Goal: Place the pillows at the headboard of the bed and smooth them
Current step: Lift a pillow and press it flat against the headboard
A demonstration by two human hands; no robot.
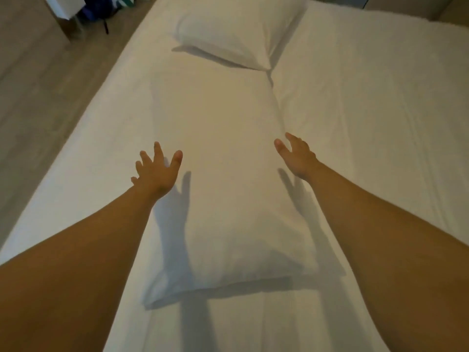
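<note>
A long white pillow [223, 153] lies lengthwise on the white bed [368, 97], its near end close to me. A second white pillow [236, 29] rests beyond it at the far end, one corner touching the first. My left hand [157, 171] hovers over the near pillow's left edge, fingers spread, holding nothing. My right hand [297, 154] is open at the pillow's right edge, palm turned inward. Both hands cast shadows on the pillow, so they seem slightly above it. No headboard is visible.
Wooden floor [38, 85] runs along the bed's left side. A white piece of furniture [66, 6] and dark bags [101, 11] stand at the top left. The bed sheet stretches wide to the right of the pillows.
</note>
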